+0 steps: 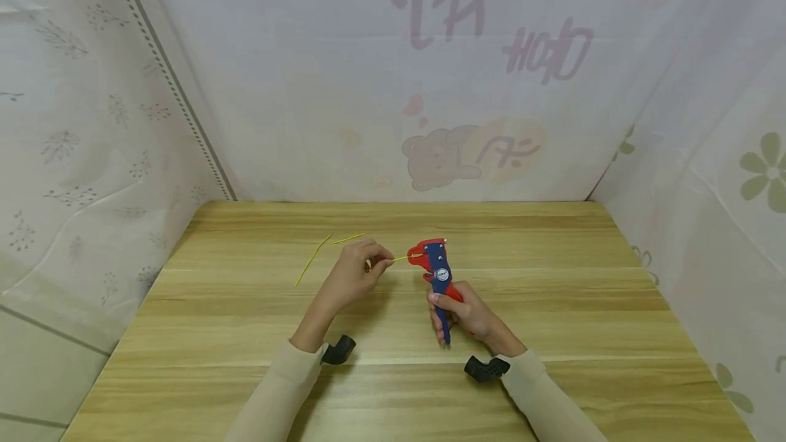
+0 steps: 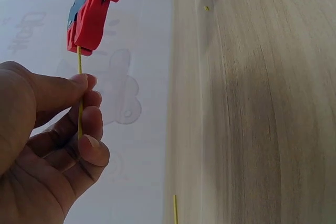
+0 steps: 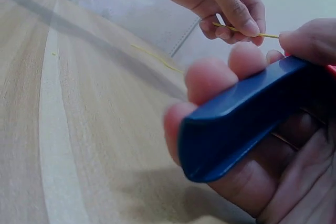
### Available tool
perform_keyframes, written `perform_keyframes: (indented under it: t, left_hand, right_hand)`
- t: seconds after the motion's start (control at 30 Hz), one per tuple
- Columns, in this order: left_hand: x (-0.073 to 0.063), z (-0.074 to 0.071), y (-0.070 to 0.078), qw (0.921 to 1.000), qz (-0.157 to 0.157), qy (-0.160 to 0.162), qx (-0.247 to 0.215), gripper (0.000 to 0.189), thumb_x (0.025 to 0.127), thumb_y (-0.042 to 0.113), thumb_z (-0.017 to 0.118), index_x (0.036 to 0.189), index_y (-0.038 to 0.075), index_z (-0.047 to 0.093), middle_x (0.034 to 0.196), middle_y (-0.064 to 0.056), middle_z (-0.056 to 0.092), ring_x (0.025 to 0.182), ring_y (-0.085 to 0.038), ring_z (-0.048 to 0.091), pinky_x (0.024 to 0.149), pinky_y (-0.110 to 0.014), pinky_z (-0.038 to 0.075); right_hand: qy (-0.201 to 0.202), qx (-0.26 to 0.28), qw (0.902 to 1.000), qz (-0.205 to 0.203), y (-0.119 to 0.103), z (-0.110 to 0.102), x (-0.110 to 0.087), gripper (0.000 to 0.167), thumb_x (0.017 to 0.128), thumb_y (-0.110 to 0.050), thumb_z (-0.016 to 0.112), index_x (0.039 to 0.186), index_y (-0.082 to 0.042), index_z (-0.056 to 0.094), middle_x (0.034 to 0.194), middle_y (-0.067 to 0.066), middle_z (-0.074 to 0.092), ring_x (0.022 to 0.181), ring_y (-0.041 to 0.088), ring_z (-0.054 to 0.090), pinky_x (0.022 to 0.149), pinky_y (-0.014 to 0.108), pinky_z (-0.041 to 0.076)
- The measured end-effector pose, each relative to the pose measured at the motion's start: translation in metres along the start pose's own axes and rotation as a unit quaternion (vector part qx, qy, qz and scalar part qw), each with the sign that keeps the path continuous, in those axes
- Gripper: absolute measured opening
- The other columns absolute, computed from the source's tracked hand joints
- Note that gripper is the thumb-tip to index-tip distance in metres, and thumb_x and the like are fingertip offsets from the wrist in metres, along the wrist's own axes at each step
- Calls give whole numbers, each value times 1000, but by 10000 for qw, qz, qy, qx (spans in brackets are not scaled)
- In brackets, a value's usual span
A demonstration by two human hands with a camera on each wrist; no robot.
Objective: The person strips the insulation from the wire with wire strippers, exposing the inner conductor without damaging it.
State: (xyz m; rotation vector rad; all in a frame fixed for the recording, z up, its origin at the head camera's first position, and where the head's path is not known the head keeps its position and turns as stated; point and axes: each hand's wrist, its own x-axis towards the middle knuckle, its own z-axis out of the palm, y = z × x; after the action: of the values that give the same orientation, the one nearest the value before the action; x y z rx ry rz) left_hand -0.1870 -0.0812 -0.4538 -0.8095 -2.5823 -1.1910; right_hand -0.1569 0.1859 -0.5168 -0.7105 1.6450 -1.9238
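Observation:
Between thumb and fingertips my left hand (image 1: pixel 356 271) pinches a thin yellow wire (image 2: pixel 80 64). The wire's far end enters the red jaws of a blue and red wire stripper (image 1: pixel 441 271). My right hand (image 1: pixel 463 309) grips the stripper by its handles, with the head pointing up and away from me. In the right wrist view, fingers curl round the blue handle (image 3: pixel 236 98). The wire's tip inside the stripper's head is partly hidden in the left wrist view.
Two more yellow wire pieces lie on the wooden table (image 1: pixel 233 333) beyond my left hand: a longer one (image 1: pixel 312 261) and a shorter one (image 1: pixel 347 239). A tiny yellow scrap (image 2: pixel 206 8) rests on the wood. Printed cloth (image 1: pixel 307 87) hangs behind the table.

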Motion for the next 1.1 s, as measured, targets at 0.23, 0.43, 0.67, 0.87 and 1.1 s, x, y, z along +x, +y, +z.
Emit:
perform_keyframes:
  t: [0.23, 0.43, 0.67, 0.87, 1.1]
  left_hand:
    - [-2, 0, -1, 9988, -449, -24, -209, 6, 97, 3, 69, 99, 3, 74, 88, -10, 72, 74, -12, 61, 65, -22, 52]
    - [-3, -1, -5, 9970, -691, 54, -330, 5, 96, 5, 71, 98, 2, 74, 88, -9, 73, 74, -12, 62, 66, -23, 53]
    - [-2, -2, -7, 9979, -535, 66, -347, 4, 95, 6, 73, 97, 3, 74, 85, -7, 73, 73, -11, 62, 66, -24, 52]
    - [-3, -5, -7, 9968, -736, -73, -317, 5, 95, 7, 72, 97, 3, 75, 84, -5, 72, 74, -10, 61, 67, -24, 51]
    - [-5, -9, -9, 9952, -925, -217, -220, 4, 94, 6, 73, 96, 3, 75, 82, -3, 71, 73, -12, 60, 67, -24, 49]
  right_hand:
    - [976, -95, 9951, -95, -1, 7, 5, 48, 108, -17, 49, 75, 17, 43, 55, -1, 51, 41, 8, 55, 36, 32, 49]
    - [526, 100, 9985, 73, -3, 5, 5, 44, 107, -18, 51, 90, 22, 47, 64, 3, 63, 53, 13, 64, 50, 36, 59]
    - [-19, 324, 9995, 34, -3, -2, 5, 46, 109, -14, 47, 110, 30, 36, 81, 7, 70, 70, 17, 73, 69, 42, 64]
    - [-238, 336, 9990, -149, -2, -3, 5, 46, 109, -12, 46, 114, 32, 34, 86, 11, 71, 75, 20, 75, 72, 46, 64]
    - [-322, 407, 9985, -146, -2, -6, 4, 42, 109, -10, 44, 114, 31, 34, 88, 10, 72, 77, 21, 76, 73, 48, 63]
